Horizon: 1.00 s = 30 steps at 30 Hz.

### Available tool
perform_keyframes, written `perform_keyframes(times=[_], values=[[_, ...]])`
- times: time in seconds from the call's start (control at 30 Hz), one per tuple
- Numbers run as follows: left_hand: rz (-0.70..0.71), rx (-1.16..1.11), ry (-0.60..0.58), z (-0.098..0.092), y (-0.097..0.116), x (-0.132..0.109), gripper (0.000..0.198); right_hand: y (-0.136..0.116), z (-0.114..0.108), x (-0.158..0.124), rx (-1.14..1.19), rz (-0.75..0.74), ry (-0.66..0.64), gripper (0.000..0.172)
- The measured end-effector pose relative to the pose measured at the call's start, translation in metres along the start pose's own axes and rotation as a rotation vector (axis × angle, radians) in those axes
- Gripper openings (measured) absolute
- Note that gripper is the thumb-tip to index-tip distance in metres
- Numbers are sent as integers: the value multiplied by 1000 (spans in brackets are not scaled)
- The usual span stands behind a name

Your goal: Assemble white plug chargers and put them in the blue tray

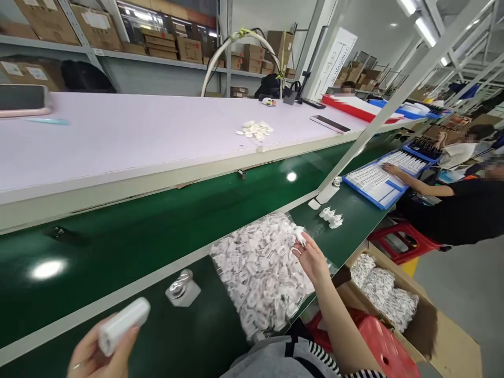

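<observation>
My left hand (102,346), with a ring on one finger, is wrapped round a white cylinder (125,324) at the lower left. My right hand (311,254) reaches over the right side of a clear bag (263,273) full of small white parts, its fingers closed on a small white part (300,235). Between my hands, nearer the left one, a shiny round metal piece (181,285) sits on a pale base. Several white pieces (332,217) stand together on the green surface beyond my right hand.
A raised white shelf (149,136) holds a pile of white pieces (255,129). A slanted post (394,105) rises at right. Beyond are blue-edged trays (381,178) and a person's arm. An open carton (425,325) and red stools stand at lower right.
</observation>
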<state>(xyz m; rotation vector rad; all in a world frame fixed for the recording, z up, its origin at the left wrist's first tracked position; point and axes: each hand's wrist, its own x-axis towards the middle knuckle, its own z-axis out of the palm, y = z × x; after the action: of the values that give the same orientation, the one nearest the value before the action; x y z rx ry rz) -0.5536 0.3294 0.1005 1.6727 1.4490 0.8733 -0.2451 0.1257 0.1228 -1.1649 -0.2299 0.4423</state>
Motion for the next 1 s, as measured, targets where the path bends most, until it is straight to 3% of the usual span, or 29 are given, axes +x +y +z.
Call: perform_keyframes(times=[0.1, 0.2, 0.3, 0.37, 0.43, 0.57, 0.7, 0.8, 0.9, 1.0], values=[[32, -187, -120, 105, 63, -58, 48, -14, -67, 37, -20, 8, -117, 39], [127, -252, -452, 225, 108, -120, 39, -21, -148, 78, -119, 42, -127, 32], [123, -223, -744, 334, 146, -178, 29, -26, -221, 108, -271, 135, -71, 23], [139, -159, -852, 389, 166, -207, 24, -32, -257, 119, -301, 182, -24, 24], [162, -36, -910, 429, 180, -227, 24, -39, -282, 125, -279, 224, 14, 27], [206, 175, -942, 478, 186, -251, 27, -45, -309, 132, -204, 360, 21, 30], [214, 266, -924, 506, 177, -265, 29, -35, -324, 143, -226, 408, -14, 36], [206, 284, -878, 517, 170, -271, 31, -24, -333, 153, -385, 332, -68, 30], [201, 274, -842, 519, 167, -274, 36, -19, -339, 159, -606, 230, -268, 20], [208, 269, -813, 519, 167, -276, 36, -17, -344, 161, -901, 7, -456, 16]])
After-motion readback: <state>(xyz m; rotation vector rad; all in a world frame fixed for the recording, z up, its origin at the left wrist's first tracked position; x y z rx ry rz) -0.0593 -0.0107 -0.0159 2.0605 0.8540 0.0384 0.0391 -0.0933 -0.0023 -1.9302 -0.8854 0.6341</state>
